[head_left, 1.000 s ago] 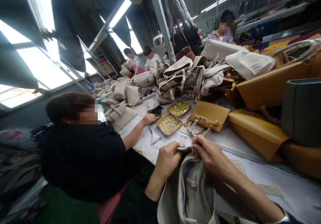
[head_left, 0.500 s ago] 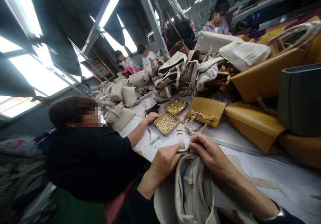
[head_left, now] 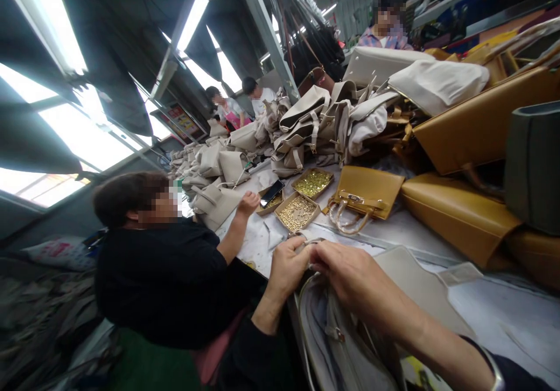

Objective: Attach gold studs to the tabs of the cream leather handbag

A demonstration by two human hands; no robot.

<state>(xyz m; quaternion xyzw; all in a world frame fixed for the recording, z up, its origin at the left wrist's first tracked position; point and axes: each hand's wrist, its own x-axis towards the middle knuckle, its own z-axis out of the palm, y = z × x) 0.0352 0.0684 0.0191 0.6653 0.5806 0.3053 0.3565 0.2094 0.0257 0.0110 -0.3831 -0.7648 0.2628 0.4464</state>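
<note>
By the tabletop, a beige bag gapes open at the bottom of the view, with a tray of gold fittings beyond. The left hand and right hand meet above the bag, both pinching its strap. A slack pinch could let that strap slip; a sudden jerk might spill the nearby tray. The bag's base is cut off, fingers hide most of the strap, and the zip pull is blurred.
</note>
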